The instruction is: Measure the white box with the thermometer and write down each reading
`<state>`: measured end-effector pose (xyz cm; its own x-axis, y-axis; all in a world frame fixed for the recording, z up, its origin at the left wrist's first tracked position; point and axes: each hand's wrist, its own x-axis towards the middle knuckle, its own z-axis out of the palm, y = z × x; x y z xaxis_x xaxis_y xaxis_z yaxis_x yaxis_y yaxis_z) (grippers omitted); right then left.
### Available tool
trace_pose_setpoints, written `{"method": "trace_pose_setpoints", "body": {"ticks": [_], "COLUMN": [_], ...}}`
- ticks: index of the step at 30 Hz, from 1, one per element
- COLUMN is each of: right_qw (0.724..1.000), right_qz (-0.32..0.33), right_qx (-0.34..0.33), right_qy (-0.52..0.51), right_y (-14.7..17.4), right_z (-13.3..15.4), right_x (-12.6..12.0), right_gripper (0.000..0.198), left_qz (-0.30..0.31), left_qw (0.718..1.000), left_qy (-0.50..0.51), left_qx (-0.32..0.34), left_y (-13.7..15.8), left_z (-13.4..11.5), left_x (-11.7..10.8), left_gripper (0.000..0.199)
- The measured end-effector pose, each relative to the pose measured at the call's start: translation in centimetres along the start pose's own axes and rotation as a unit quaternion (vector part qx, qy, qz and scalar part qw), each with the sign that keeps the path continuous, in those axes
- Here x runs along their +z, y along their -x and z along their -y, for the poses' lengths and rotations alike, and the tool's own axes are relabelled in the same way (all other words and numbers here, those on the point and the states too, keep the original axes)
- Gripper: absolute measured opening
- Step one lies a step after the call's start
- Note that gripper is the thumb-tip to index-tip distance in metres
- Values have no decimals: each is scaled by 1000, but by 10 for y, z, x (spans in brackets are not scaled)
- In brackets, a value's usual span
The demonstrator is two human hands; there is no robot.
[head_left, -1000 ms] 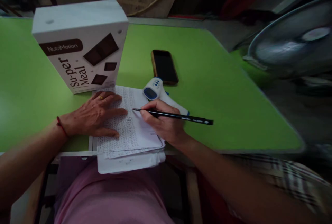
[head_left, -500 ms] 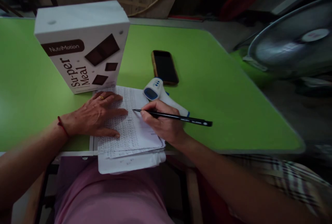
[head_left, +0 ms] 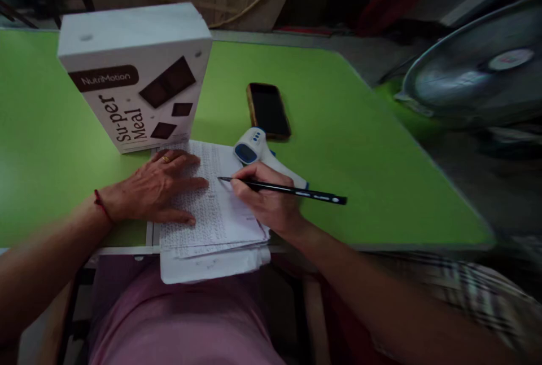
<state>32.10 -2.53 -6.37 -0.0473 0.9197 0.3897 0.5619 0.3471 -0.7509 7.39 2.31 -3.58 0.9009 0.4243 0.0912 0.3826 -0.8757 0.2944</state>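
My left hand [head_left: 163, 187] lies flat with spread fingers on a stack of handwritten paper sheets [head_left: 228, 218]. Between the thumb and fingers of my right hand [head_left: 271, 198] is a black pen [head_left: 313, 193], whose tip points left at the top sheet, near the end of the dense writing. Whether the tip touches the paper I cannot tell. Just beyond my right hand lies a white and blue infrared thermometer [head_left: 249, 148], its handle partly hidden by that hand. The stack's lower sheets overhang the table's front edge.
A tall white box [head_left: 139, 77] with "NutriMotion Su-per Meal" print stands behind my left hand on the green table [head_left: 359, 156]. A phone [head_left: 269, 111] in a brown-edged case lies past the thermometer. A large fan [head_left: 474, 66] stands to the right of the table.
The pen tip has shifted very slightly to the right, along with my right fingers. My left hand and the other things stay where they were.
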Motion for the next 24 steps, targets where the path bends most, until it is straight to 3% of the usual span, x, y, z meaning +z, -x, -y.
{"method": "trace_pose_setpoints", "body": {"ticks": [24], "right_qw": [1000], "right_qz": [-12], "right_qx": [23], "right_qy": [5], "right_y": [0], "right_z": [-1], "right_x": [-2], "right_gripper": [11], "left_qz": [-1], "left_qw": [1000], "left_qy": [4], "left_qx": [0], "left_y": [0], "left_z": [1], "left_x": [0], "left_gripper": [71]}}
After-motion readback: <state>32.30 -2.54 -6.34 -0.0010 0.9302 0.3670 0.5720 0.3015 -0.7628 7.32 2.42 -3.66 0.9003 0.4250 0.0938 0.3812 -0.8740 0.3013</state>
